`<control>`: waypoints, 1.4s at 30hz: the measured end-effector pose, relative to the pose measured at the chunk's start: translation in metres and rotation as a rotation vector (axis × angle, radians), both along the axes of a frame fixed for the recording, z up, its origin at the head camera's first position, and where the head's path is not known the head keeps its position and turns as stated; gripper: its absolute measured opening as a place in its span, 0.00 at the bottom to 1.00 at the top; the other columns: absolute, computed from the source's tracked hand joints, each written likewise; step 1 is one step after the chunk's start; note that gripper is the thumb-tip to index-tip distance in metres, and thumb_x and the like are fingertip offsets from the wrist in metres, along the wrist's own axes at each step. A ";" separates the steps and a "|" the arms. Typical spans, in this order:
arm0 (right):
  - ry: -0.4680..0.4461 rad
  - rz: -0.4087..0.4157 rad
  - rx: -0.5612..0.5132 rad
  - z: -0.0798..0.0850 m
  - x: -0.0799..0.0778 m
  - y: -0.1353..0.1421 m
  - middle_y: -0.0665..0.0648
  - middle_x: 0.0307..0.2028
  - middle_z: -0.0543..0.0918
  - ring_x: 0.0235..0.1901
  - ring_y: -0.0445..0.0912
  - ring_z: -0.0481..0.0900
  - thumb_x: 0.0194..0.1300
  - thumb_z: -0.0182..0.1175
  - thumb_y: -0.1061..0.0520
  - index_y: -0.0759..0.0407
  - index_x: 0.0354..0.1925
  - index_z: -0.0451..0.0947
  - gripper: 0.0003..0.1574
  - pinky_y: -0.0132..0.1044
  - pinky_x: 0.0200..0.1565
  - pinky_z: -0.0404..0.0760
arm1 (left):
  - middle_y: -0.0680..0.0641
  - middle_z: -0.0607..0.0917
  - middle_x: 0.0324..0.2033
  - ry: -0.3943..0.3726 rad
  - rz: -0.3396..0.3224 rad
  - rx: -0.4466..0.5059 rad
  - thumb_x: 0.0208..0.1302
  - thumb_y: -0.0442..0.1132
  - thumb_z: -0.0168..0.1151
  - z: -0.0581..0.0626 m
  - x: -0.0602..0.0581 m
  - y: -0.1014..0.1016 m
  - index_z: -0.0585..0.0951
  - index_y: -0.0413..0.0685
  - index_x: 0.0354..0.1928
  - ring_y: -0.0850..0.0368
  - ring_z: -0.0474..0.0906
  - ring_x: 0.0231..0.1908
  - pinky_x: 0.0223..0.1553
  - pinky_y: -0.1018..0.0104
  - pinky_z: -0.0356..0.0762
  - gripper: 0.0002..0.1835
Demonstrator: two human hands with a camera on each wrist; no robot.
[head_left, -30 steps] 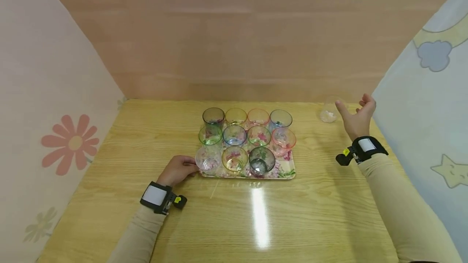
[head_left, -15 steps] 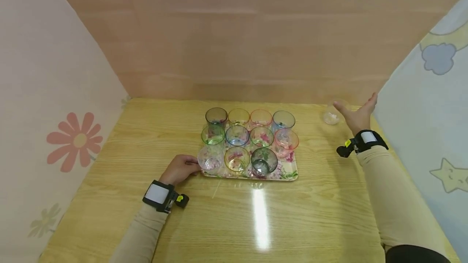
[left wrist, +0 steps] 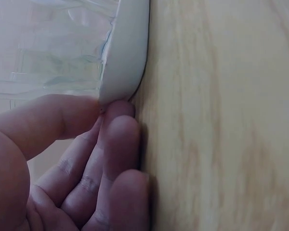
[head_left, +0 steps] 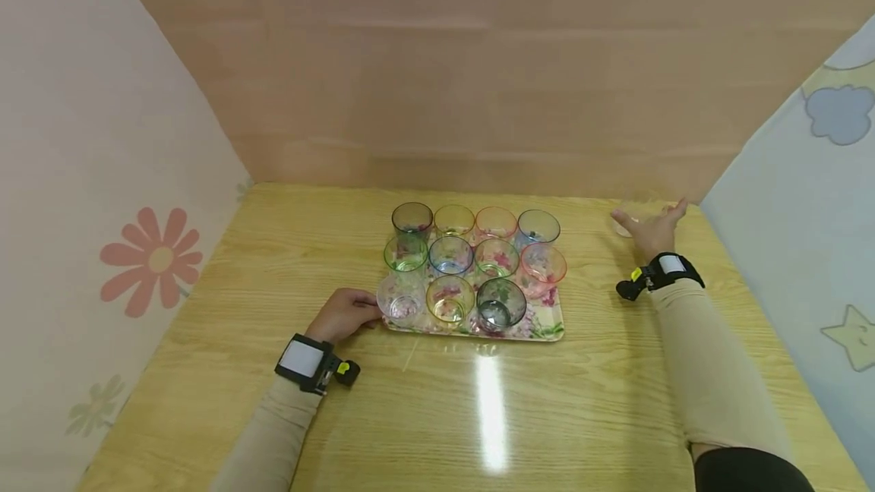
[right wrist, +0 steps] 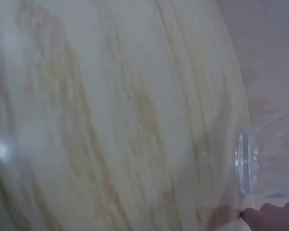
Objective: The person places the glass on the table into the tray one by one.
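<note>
My left hand (head_left: 342,315) pinches the front left corner of a flowered tray (head_left: 549,319). In the left wrist view, the thumb lies at the top of the tray's pale rim (left wrist: 127,53), and a fingertip is tucked against its lower side. Several tinted glasses stand upright in rows on the tray, with a clear glass (head_left: 399,301) nearest that hand. At the far right, my right hand (head_left: 652,235) has thumb and fingers spread beside another clear glass (head_left: 637,211). The right wrist view shows that glass (right wrist: 274,159) standing on the table, fingers close to its base; contact cannot be made out.
The wooden table (head_left: 581,401) meets a plain tan backdrop (head_left: 437,67) behind the glasses. A flower-patterned panel (head_left: 123,173) rises on the left, and a panel with a star and cloud (head_left: 820,234) on the right. Bare tabletop lies between tray and right hand.
My right hand has moved left towards the lone clear glass, its thumb and fingers now around it. The left hand keeps its place at the tray corner. The head view has shifted slightly.
</note>
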State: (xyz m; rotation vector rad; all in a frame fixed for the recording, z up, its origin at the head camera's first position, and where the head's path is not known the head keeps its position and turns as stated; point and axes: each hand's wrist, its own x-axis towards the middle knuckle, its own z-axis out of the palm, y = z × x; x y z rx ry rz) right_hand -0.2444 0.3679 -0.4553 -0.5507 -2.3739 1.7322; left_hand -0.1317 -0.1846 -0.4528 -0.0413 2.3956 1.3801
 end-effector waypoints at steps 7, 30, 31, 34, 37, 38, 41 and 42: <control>-0.028 0.016 -0.041 0.008 0.001 -0.006 0.62 0.79 0.21 0.78 0.60 0.28 0.66 0.65 0.40 0.46 0.73 0.04 0.80 0.54 0.75 0.48 | 0.44 0.89 0.33 -0.009 0.011 0.010 0.66 0.33 0.67 0.001 0.000 0.000 0.86 0.31 0.47 0.59 0.83 0.30 0.34 0.66 0.80 0.12; -0.047 0.022 0.079 0.009 0.001 0.003 0.68 0.79 0.38 0.78 0.63 0.44 0.71 0.60 0.41 0.58 0.80 0.27 0.63 0.54 0.75 0.53 | 0.44 0.89 0.35 -0.040 0.012 -0.009 0.67 0.34 0.67 0.000 -0.001 0.001 0.86 0.33 0.49 0.59 0.84 0.31 0.33 0.67 0.80 0.12; -0.042 0.025 0.083 0.010 0.001 0.003 0.69 0.79 0.38 0.77 0.64 0.44 0.71 0.60 0.41 0.58 0.80 0.28 0.63 0.54 0.75 0.53 | 0.44 0.89 0.35 -0.038 0.012 -0.010 0.67 0.34 0.67 0.000 -0.001 0.001 0.86 0.33 0.49 0.59 0.84 0.31 0.33 0.67 0.80 0.13; -0.032 0.038 0.103 0.014 0.000 0.005 0.70 0.79 0.39 0.77 0.65 0.46 0.71 0.60 0.40 0.59 0.79 0.30 0.62 0.56 0.74 0.54 | 0.44 0.89 0.35 -0.034 0.013 -0.008 0.68 0.34 0.67 0.000 -0.001 0.000 0.86 0.33 0.49 0.59 0.83 0.31 0.33 0.67 0.80 0.13; -0.016 0.053 0.109 0.018 0.001 0.007 0.70 0.79 0.41 0.77 0.64 0.46 0.72 0.59 0.41 0.59 0.79 0.31 0.60 0.57 0.74 0.55 | 0.44 0.89 0.35 -0.040 0.014 -0.003 0.68 0.34 0.67 -0.001 -0.001 -0.001 0.86 0.32 0.49 0.60 0.83 0.30 0.32 0.67 0.80 0.13; -0.013 0.060 0.113 0.020 0.002 0.007 0.70 0.79 0.41 0.77 0.64 0.47 0.72 0.59 0.40 0.59 0.79 0.31 0.60 0.57 0.73 0.55 | 0.45 0.89 0.35 -0.040 0.015 -0.003 0.67 0.34 0.67 -0.001 -0.001 0.000 0.86 0.32 0.49 0.60 0.83 0.30 0.32 0.67 0.80 0.13; -0.002 0.088 0.126 0.025 0.007 0.008 0.70 0.78 0.43 0.77 0.63 0.48 0.71 0.59 0.39 0.60 0.79 0.32 0.61 0.57 0.73 0.57 | 0.45 0.89 0.33 -0.044 0.019 -0.011 0.67 0.35 0.67 -0.001 -0.001 0.000 0.86 0.33 0.49 0.60 0.83 0.30 0.31 0.68 0.79 0.13; 0.002 0.102 0.133 0.027 0.009 0.007 0.70 0.78 0.44 0.76 0.63 0.49 0.71 0.60 0.39 0.60 0.79 0.32 0.61 0.57 0.73 0.58 | 0.46 0.89 0.33 -0.047 0.022 -0.014 0.68 0.35 0.67 0.000 -0.001 0.000 0.86 0.33 0.49 0.60 0.83 0.29 0.30 0.68 0.78 0.13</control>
